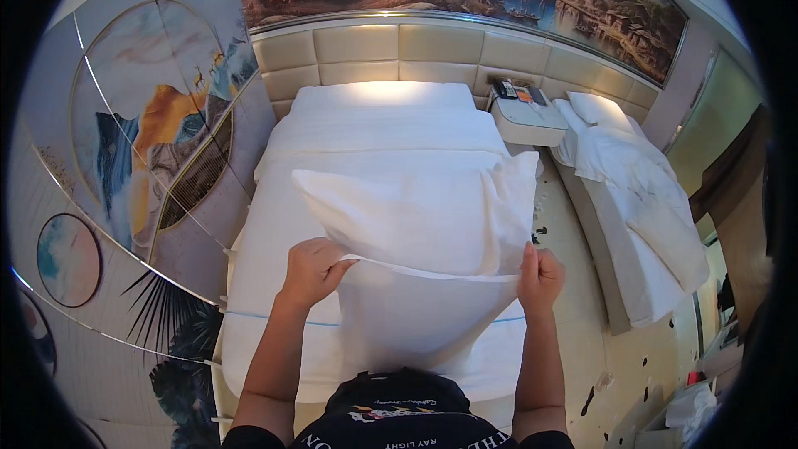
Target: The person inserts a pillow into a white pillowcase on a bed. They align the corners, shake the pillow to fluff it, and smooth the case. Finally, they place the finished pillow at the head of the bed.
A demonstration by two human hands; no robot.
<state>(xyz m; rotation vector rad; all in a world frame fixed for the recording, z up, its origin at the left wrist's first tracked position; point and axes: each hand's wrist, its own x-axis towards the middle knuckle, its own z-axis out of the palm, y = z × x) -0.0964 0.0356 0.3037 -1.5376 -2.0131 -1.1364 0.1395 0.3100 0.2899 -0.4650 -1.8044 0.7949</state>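
A white pillowcase is stretched between my two hands above the near half of a bed made up in white. Its far part looks puffed, with pointed corners; whether a pillow fills it I cannot tell. A hemmed edge runs taut from hand to hand, and below it white cloth hangs toward my body. My left hand is closed, pinching the hem's left end between thumb and fingers. At the right end, my right hand grips the cloth in a fist, thumb up.
Right of the bed stands a nightstand with small items on it. Beyond it is a second, narrower bed with rumpled white bedding. Dark scraps litter the floor. A decorated panel wall borders the left; a padded headboard lies behind.
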